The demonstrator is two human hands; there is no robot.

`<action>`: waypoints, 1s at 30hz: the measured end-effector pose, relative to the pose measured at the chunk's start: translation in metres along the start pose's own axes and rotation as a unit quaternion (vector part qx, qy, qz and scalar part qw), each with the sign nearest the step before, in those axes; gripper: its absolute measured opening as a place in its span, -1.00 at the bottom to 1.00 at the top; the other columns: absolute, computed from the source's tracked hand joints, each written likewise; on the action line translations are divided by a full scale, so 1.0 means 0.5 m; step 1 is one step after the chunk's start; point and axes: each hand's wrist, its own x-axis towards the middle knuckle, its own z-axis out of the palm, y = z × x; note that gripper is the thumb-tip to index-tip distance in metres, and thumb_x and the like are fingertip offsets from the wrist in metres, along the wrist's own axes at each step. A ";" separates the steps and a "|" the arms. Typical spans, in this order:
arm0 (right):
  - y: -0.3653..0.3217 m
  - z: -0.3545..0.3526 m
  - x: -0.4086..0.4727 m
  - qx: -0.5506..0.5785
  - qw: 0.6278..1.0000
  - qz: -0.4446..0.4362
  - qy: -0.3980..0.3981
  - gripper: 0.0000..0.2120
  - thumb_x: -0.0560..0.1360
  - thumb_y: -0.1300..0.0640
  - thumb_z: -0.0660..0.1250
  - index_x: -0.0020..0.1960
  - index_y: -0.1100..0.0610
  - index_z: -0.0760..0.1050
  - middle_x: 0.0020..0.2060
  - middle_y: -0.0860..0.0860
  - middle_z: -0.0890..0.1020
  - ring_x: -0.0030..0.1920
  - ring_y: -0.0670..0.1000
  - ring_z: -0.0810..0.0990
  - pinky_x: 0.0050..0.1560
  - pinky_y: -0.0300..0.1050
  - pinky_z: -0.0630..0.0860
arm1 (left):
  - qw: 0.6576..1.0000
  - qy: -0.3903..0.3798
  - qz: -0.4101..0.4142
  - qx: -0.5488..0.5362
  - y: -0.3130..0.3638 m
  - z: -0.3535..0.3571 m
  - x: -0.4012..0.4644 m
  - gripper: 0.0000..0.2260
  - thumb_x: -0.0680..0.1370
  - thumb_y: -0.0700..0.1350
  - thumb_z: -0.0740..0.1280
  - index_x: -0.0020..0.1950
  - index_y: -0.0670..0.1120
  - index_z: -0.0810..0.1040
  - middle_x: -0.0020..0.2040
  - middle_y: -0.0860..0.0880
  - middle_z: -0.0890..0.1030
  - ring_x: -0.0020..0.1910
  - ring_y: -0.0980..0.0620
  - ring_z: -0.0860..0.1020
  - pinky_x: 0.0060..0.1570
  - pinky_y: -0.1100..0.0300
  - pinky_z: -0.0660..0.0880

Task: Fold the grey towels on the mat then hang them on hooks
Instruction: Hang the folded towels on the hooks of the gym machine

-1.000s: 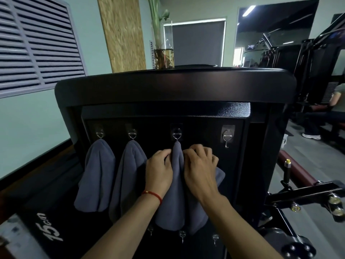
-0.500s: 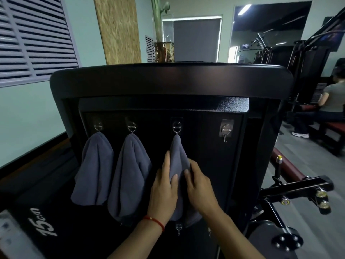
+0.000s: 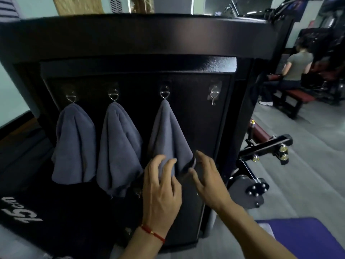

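Clearly the hanging step is in hand: on the black panel [image 3: 214, 128], the first grey towel [image 3: 74, 144] and the second grey towel [image 3: 119, 150] hang from their hooks, and the third grey towel [image 3: 168, 139] hangs from the third hook [image 3: 164, 94]. Each drapes with its long axis vertical, narrow top at the hook, loose end pointing down. The left hand [image 3: 160, 191] has relaxed, spread fingers touching the third towel's lower edge, gripping nothing; the right hand [image 3: 209, 182] is open just beside that edge. Further right, the fourth hook [image 3: 213, 95] is bare. Next, I judge, comes fetching another towel from the purple mat [image 3: 302, 238].
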 end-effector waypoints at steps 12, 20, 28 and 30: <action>0.305 -0.154 -0.356 -0.172 0.970 0.162 -0.061 -0.61 0.51 0.03 0.27 0.34 -0.04 0.51 0.18 -0.02 0.57 0.15 0.09 0.56 0.09 0.03 0.55 | 0.930 -0.318 -0.120 -0.138 0.097 0.192 -0.183 -0.57 0.44 -0.11 0.46 0.30 -0.08 0.52 0.29 -0.08 0.41 0.33 -0.10 0.43 0.40 0.00 0.36; 0.668 -0.190 -0.698 -0.115 0.855 0.458 -0.216 -0.55 0.54 -0.02 0.19 0.41 -0.01 0.46 0.31 0.09 0.52 0.26 0.21 0.53 0.20 0.11 0.52 | 0.833 -0.535 -0.126 -0.064 0.280 0.417 -0.327 -0.53 0.51 -0.05 0.47 0.40 0.04 0.48 0.39 0.01 0.42 0.37 0.01 0.35 0.37 0.14 0.29; 1.053 -0.157 -0.912 -0.100 0.772 0.537 -0.325 -0.57 0.61 0.01 0.22 0.45 0.08 0.36 0.33 0.13 0.46 0.30 0.21 0.47 0.23 0.07 0.47 | 0.755 -0.600 -0.257 -0.068 0.403 0.840 -0.571 -0.70 0.51 -0.04 0.47 0.24 0.12 0.60 0.22 0.08 0.60 0.26 0.09 0.51 0.25 0.15 0.43; 1.150 -0.127 -0.936 -0.095 0.760 0.551 -0.330 -0.55 0.60 0.02 0.22 0.47 0.08 0.34 0.34 0.13 0.46 0.32 0.22 0.47 0.26 0.08 0.46 | 0.739 -0.615 -0.267 -0.063 0.399 0.945 -0.659 -0.71 0.53 -0.07 0.44 0.25 0.07 0.61 0.16 0.09 0.61 0.21 0.11 0.53 0.15 0.25 0.39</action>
